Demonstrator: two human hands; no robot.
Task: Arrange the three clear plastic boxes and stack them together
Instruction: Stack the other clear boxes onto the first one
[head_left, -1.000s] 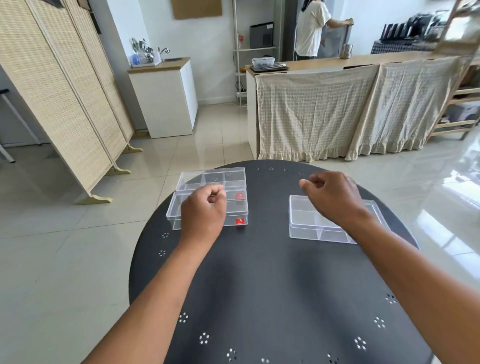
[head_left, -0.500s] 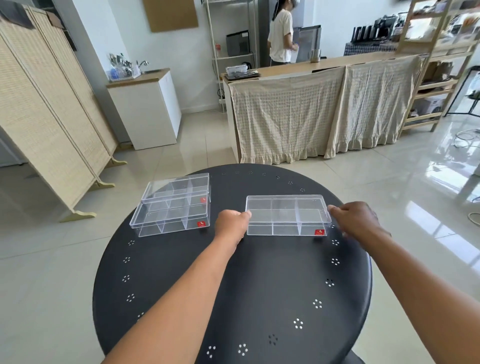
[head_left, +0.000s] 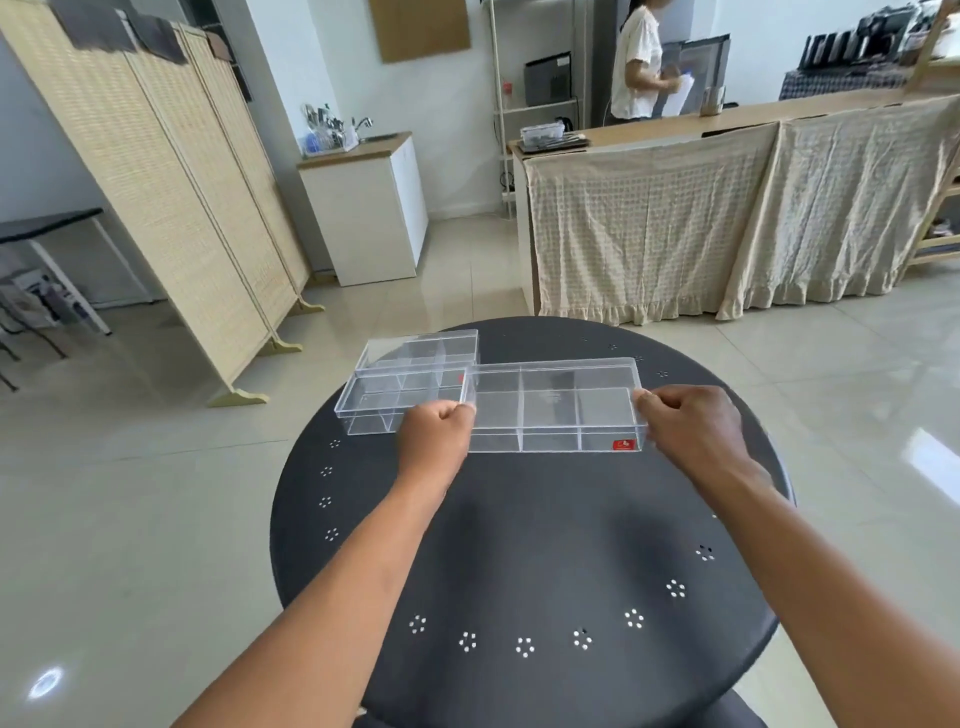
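Note:
A clear divided plastic box with a red sticker (head_left: 555, 405) is held between my hands above the round black table (head_left: 519, 545). My left hand (head_left: 435, 434) grips its left end and my right hand (head_left: 688, 428) grips its right end. Two other clear boxes sit at the table's far left: a nearer box (head_left: 384, 402) and, just behind it, a farther box (head_left: 421, 349). The held box's left end overlaps the right end of the nearer box in view; whether they touch is unclear.
Folding woven screens (head_left: 171, 171) stand on the floor to the left. A white cabinet (head_left: 369, 208) and a cloth-draped counter (head_left: 701, 208) lie beyond the table, with a person (head_left: 639, 62) behind the counter. The table edge curves close on both sides.
Both hands left the two boxes on the left and the right box, then closed on the ends of the right box. That box has moved left toward the other two.

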